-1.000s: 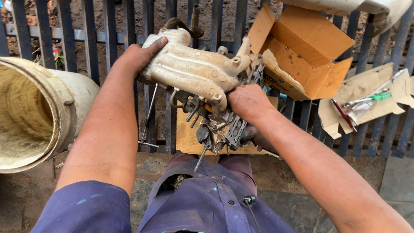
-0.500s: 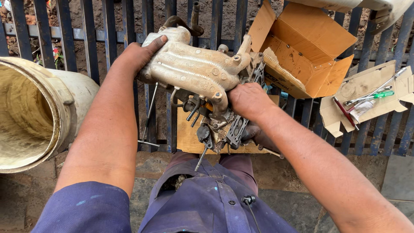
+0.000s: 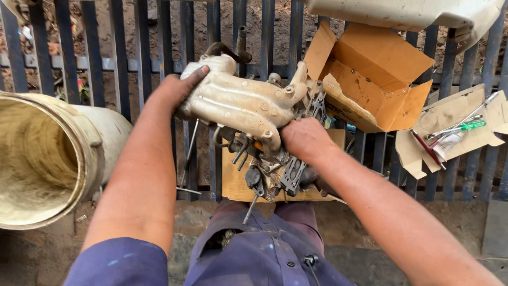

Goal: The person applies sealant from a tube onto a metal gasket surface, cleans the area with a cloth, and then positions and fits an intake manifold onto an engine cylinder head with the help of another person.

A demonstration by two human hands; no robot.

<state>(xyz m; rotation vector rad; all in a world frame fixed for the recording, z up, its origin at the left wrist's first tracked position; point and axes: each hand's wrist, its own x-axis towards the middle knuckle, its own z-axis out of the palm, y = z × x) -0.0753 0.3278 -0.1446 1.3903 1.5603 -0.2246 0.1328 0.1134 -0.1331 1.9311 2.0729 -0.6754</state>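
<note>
A dirty beige cast intake manifold [image 3: 243, 106] with dark brackets and fittings underneath hangs over a flat piece of cardboard [image 3: 233, 180] on a blue metal grate [image 3: 132, 63]. My left hand [image 3: 177, 87] grips its left end, fingers over the top. My right hand [image 3: 304, 139] clasps its lower right side near the dark flange and gasket [image 3: 293, 172]. Bolts and a sensor dangle below the manifold. A rusty curved pipe [image 3: 233, 50] sticks out behind it.
A big cream plastic drum [image 3: 50, 159] lies on its side at left. An open cardboard box [image 3: 370, 79] sits at upper right, beside a torn cardboard sheet [image 3: 450, 114] holding a green-handled screwdriver [image 3: 457, 127] and other tools. A pale container [image 3: 413, 13] is along the top.
Both hands keep their hold on the manifold; it has shifted very slightly, otherwise nothing visibly moved.
</note>
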